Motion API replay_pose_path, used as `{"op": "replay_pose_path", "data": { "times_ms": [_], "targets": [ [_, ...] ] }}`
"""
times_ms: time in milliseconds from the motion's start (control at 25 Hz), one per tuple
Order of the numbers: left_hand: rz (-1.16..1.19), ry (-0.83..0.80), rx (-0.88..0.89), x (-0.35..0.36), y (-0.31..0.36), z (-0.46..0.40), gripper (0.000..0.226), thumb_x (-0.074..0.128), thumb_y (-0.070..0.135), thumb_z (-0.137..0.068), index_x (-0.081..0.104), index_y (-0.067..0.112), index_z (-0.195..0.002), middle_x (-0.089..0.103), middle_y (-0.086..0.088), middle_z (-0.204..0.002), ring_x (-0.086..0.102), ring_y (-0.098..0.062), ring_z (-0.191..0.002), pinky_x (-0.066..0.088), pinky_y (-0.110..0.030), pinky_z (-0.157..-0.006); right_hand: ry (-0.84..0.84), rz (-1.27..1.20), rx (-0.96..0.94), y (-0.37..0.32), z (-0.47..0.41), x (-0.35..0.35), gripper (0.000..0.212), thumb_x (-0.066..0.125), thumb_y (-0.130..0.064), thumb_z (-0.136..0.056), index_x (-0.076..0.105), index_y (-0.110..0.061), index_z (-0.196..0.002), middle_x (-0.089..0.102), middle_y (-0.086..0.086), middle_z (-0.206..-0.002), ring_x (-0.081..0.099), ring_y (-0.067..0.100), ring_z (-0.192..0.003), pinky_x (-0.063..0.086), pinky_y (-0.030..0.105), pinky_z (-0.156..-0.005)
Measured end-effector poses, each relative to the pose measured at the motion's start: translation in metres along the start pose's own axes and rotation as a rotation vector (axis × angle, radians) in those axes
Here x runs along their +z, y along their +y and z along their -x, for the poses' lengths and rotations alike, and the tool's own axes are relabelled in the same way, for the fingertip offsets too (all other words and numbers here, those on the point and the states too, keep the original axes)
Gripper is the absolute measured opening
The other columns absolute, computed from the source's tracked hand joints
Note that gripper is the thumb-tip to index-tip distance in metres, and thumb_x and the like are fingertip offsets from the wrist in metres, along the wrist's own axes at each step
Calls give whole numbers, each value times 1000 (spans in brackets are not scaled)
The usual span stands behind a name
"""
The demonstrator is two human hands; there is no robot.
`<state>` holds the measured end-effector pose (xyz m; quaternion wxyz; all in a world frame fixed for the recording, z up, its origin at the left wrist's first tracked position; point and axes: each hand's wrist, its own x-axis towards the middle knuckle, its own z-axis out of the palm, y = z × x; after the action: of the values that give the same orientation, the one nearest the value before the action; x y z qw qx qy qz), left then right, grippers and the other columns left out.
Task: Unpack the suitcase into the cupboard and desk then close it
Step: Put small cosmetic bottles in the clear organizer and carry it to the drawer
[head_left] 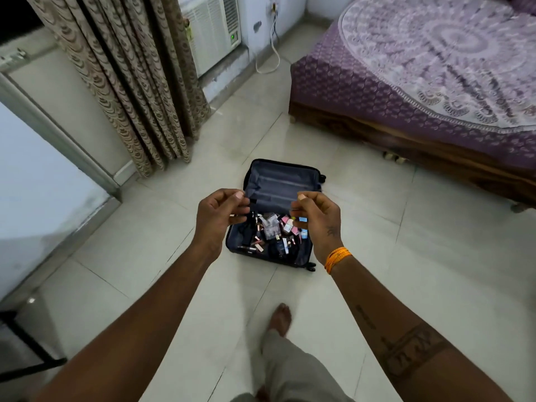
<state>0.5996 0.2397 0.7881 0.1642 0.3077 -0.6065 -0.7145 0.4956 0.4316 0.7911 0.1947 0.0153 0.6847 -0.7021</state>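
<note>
suitcase (277, 216) lies open on floor just beyond and below both hands, long axis running away from them, cosmetics (272, 232) in near half. left hand (220, 217) and right hand (317, 220) equally near, fingers loosely curled, holding nothing visible.

One open suitcase (282, 184), two hands (220, 216), one bed (420, 82), one air conditioner (213, 27), one curtain (121, 76)

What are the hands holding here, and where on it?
Nothing that can be seen: left hand and right hand hang loosely curled in the air above the open suitcase.
</note>
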Motion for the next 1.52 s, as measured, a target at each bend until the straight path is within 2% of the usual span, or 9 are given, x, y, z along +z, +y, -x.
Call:
{"op": "replay_pose_path", "data": {
  "times_ms": [160,360,760,880,960,1080,1200,1360,1520],
  "targets": [
    [18,3,-170,20,-39,-87,20,67,22,-101,73,5,-111,78,-14,-99,73,-25,-86,61,-34,-73,-6,7,105,37,-88,20,11,64,-13,-101,70,-4,-103,72,19,-91,67,26,-79,56,32,-62],
    [-107,-55,-364,39,-119,-178,15,67,20,-101,74,8,-107,79,-8,-93,70,-16,-73,57,-25,-59,27,55,257,107,-191,21,11,64,-12,-99,71,-5,-104,73,9,-85,67,21,-76,57,36,-69],
    [-318,-29,-537,24,-490,-372,6,69,14,-98,74,17,-95,76,-3,-85,70,-10,-69,56,-20,-55,85,230,406,451,-389,-4,8,66,-15,-96,72,-10,-97,73,0,-78,70,14,-70,57,42,-73],
    [-324,26,-530,27,-581,-415,11,65,10,-98,74,14,-96,72,-8,-87,63,-10,-61,52,-18,-50,57,330,349,533,-444,-11,7,70,-20,-93,72,-16,-87,70,1,-75,63,12,-61,52,35,-63],
    [-320,112,-553,35,-625,-434,14,62,12,-96,74,17,-92,68,-6,-80,58,-13,-59,54,-24,-49,12,426,297,576,-467,-11,11,72,-30,-89,74,-18,-89,73,0,-81,68,15,-72,60,39,-70],
    [-318,172,-537,45,-675,-454,13,65,26,-92,77,21,-95,66,-1,-75,57,-16,-62,53,-30,-56,-66,472,226,628,-496,-1,31,76,-42,-83,71,-27,-110,74,-2,-105,73,19,-93,63,44,-87],
    [-340,129,-477,53,-705,-469,17,71,33,-93,78,18,-94,68,1,-77,60,-16,-68,49,-28,-61,-133,617,136,650,-527,7,47,73,-39,-93,62,-18,-134,62,-2,-113,62,19,-101,53,36,-92],
    [-265,80,-418,55,-723,-482,22,72,34,-94,75,21,-111,76,2,-105,70,-18,-96,51,-31,-72,-225,764,111,670,-554,19,40,63,-41,-100,63,0,-99,58,6,-81,55,21,-76,48,39,-76],
    [-160,11,-415,51,-724,-480,27,77,27,-91,75,21,-118,80,-3,-106,76,-26,-99,59,-39,-75,-247,722,140,688,-550,28,43,54,-41,-104,63,0,-99,65,18,-89,64,35,-87,53,52,-87]
  ]
}}
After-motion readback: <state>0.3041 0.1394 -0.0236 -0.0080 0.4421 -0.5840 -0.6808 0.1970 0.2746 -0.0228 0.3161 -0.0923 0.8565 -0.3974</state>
